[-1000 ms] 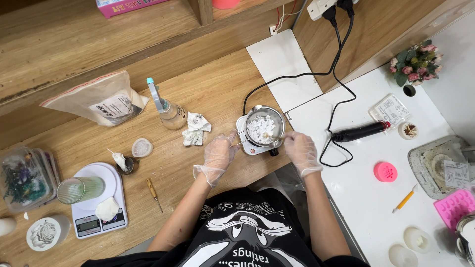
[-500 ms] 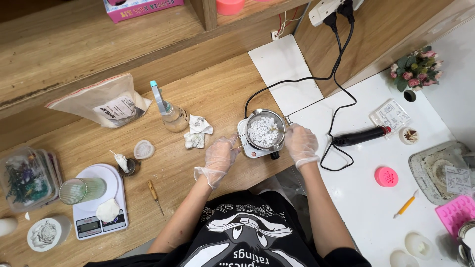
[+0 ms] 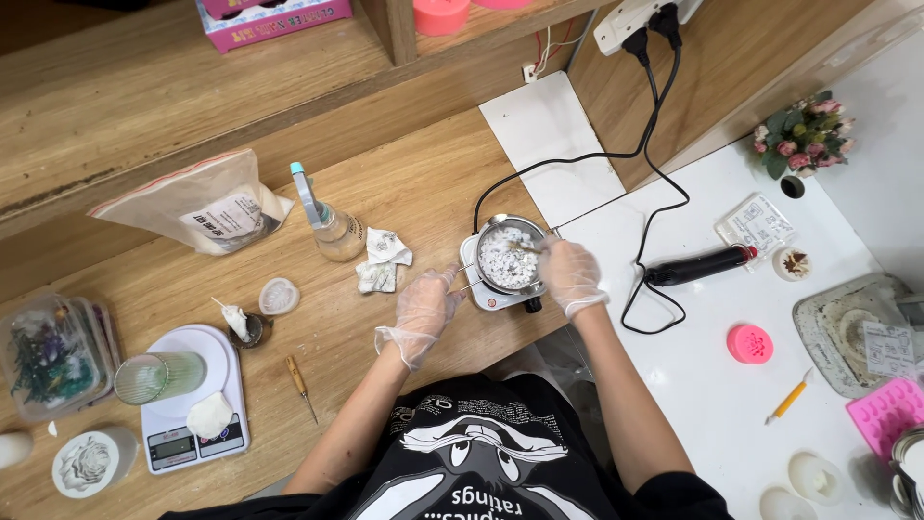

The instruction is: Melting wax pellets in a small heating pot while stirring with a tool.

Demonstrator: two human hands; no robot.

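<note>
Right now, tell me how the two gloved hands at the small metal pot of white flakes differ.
The right hand is held over the small metal pot of white flakes, gripping a thin stick that dips into them; the left hand stays beside the pot at its thin side handle, fingers loosely curled. Both wear clear disposable gloves and flank the white hot plate.

A tan pouch with a white label (image 3: pixel 192 207) lies far left on the wooden desk. A pink box (image 3: pixel 274 16) sits on the far shelf. The near-left white scale has a small grey screen (image 3: pixel 173 447).
</note>
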